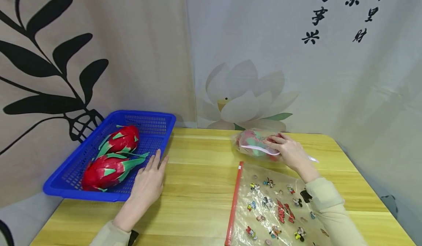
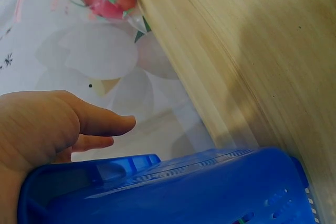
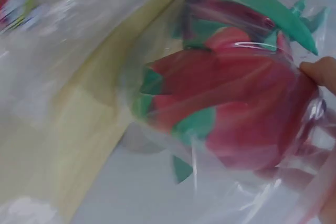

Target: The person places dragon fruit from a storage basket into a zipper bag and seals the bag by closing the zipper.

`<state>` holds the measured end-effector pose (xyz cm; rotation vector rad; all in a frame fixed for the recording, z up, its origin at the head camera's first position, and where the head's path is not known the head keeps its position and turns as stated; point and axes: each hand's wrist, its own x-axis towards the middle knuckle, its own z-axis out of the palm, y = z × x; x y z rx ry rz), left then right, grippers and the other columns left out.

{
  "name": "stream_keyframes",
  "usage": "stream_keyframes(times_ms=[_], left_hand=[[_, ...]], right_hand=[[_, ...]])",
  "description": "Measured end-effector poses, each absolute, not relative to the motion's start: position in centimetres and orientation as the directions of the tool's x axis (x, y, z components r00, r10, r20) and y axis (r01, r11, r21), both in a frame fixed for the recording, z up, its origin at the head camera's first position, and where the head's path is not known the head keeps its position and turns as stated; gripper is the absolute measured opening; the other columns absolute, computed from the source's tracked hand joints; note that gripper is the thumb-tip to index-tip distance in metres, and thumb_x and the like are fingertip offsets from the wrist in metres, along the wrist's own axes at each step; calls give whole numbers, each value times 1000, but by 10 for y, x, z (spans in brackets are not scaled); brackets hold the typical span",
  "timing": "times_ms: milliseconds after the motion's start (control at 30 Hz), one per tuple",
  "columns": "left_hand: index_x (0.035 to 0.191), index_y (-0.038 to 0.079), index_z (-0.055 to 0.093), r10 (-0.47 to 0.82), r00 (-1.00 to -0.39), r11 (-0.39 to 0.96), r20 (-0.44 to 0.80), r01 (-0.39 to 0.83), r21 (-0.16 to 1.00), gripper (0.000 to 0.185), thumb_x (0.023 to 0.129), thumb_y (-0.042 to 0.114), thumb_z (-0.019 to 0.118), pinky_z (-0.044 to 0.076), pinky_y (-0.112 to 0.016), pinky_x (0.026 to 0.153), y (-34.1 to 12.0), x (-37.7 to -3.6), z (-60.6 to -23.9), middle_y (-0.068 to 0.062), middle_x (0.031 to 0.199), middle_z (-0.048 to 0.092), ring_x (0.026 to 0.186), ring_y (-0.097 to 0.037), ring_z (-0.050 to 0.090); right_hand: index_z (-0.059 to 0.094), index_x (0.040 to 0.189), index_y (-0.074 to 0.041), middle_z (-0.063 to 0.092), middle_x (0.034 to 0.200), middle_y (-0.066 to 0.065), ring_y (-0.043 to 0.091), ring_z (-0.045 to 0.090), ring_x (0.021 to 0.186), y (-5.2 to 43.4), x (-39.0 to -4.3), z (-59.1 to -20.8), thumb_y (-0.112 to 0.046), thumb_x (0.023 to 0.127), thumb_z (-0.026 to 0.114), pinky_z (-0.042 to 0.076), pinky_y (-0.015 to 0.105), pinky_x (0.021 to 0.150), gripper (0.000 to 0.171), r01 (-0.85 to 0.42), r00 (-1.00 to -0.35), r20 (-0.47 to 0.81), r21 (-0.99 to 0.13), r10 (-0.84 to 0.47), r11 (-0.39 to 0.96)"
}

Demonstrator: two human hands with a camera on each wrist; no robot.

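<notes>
A blue plastic basket point(image 1: 145, 113) stands at the table's left and holds two red-and-green dragon fruits point(image 1: 123, 139) point(image 1: 105, 171). My left hand point(image 1: 150, 176) lies flat by the basket's front right corner with straight fingers touching its rim; the left wrist view shows the left hand point(image 2: 47, 129) above the blue basket point(image 2: 210, 182). At the far middle, my right hand point(image 1: 290, 151) grips a clear zip bag point(image 1: 252, 143) with a third dragon fruit inside. The right wrist view shows this bagged dragon fruit point(image 3: 236, 103) close up, with a fingertip point(image 3: 320, 72) on the plastic.
A flat clear zip bag point(image 1: 273, 205) with cartoon prints and a red zipper strip lies at the front right of the wooden table point(image 1: 201, 187). Printed curtains hang close behind the table and along its left side.
</notes>
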<state>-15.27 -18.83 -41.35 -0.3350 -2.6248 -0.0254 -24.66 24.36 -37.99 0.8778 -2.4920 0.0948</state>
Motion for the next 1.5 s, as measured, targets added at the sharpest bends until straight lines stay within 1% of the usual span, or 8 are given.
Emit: stream_keyframes(times_ms=[133, 333, 600, 867, 1100, 1267, 1367, 1500], left_hand=[[128, 3, 56, 230, -854, 971, 467, 237, -44, 54, 75, -1, 66, 54, -53, 72, -188, -152, -413, -26, 138, 50, 119, -39, 57], [127, 3, 56, 232, -852, 970, 469, 239, -44, 54, 74, -1, 66, 54, -52, 71, -189, -151, -413, -26, 137, 50, 118, -39, 57], [129, 3, 55, 231, -864, 969, 448, 243, -30, 57, 73, -1, 67, 54, -53, 71, -187, -152, -412, -27, 139, 48, 119, -40, 56], [131, 4, 54, 233, -869, 969, 436, 245, -30, 61, 72, -1, 69, 54, -53, 71, -187, -152, -411, -27, 140, 46, 120, -41, 56], [130, 3, 54, 241, -861, 967, 449, 252, -35, 60, 73, -1, 69, 54, -53, 70, -187, -152, -412, -27, 140, 47, 119, -41, 56], [130, 3, 55, 245, -857, 966, 453, 255, -41, 59, 72, -1, 69, 54, -52, 69, -187, -151, -411, -28, 139, 47, 118, -41, 56], [129, 3, 55, 251, -849, 965, 464, 257, -52, 59, 72, 0, 70, 54, -52, 68, -187, -151, -412, -28, 138, 48, 117, -41, 57], [129, 3, 56, 256, -841, 964, 476, 258, -62, 59, 71, 0, 70, 54, -51, 67, -187, -151, -412, -28, 137, 49, 116, -42, 58]], right_hand=[[69, 114, -14, 68, 115, 14, 47, 57, 111, 268, -244, -389, -17, 59, 87, 55, 57, 71, 58, -591, -649, 519, 117, -556, 798], [67, 118, -14, 67, 117, 15, 48, 55, 111, 303, -237, -395, -5, 62, 84, 54, 59, 65, 59, -544, -677, 519, 125, -522, 830], [66, 114, -10, 66, 114, 21, 50, 54, 107, 349, -230, -403, 8, 57, 78, 51, 62, 73, 61, -511, -674, 556, 124, -486, 851], [64, 117, -18, 64, 119, 21, 48, 51, 112, 386, -220, -406, -5, 67, 76, 47, 67, 59, 53, -343, -800, 501, 70, -331, 937], [64, 119, -16, 61, 123, 22, 47, 47, 117, 407, -217, -410, 1, 71, 70, 45, 70, 67, 52, -277, -836, 482, 40, -261, 960], [67, 112, -9, 62, 121, 23, 45, 44, 122, 417, -217, -421, 3, 65, 71, 42, 67, 85, 48, -283, -809, 523, 57, -270, 957], [67, 114, -11, 60, 124, 22, 43, 41, 127, 420, -215, -424, 6, 65, 69, 38, 67, 92, 53, -292, -817, 501, 66, -285, 954], [62, 124, -16, 57, 131, 20, 44, 36, 132, 418, -210, -420, 9, 64, 64, 28, 74, 96, 65, -310, -867, 398, 42, -300, 950]])
